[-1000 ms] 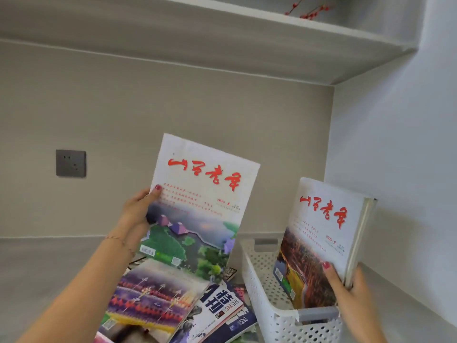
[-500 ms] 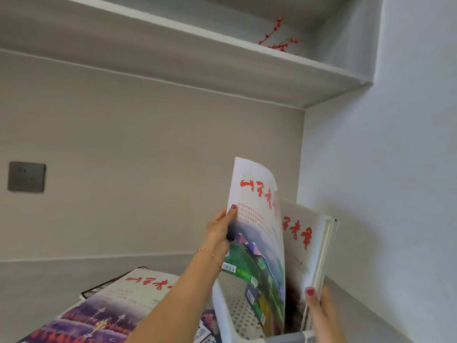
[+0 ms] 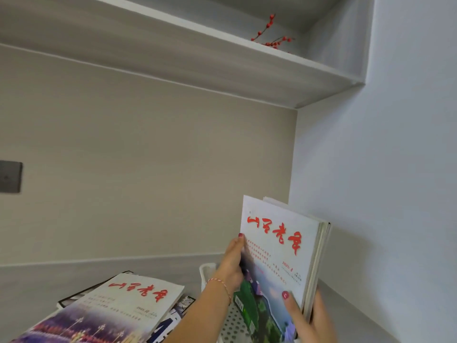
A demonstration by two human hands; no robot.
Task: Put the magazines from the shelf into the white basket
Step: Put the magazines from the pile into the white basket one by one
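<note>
Both hands on one upright bundle of magazines (image 3: 279,246) at R side of frame, standing in the white basket (image 3: 230,325); basket mostly hidden, only perforated wall and a bit of rim showing. Left hand (image 3: 231,262) gripped the front copy's L edge, fingers (image 3: 239,241) curled round it. Right hand (image 3: 305,318) clamped the lower R corner, thumb on cover, other fingers behind the stack, so shut on the bundle. Long axis of bundle ran up-down, leaning slightly toward the side wall (image 3: 383,194); spines to the R.

More magazines left on the shelf (image 3: 44,280) surface: pile (image 3: 116,308) lying flat, just L of basket, near-touching it, below left forearm. Key relation: pile lies to the L and lower than both hands, long axis roughly front-to-back. Left hand nearer, prob. the one to fetch next copy while R steadies bundle. Bottom of bundle out of view; can't tell if fully seated.
</note>
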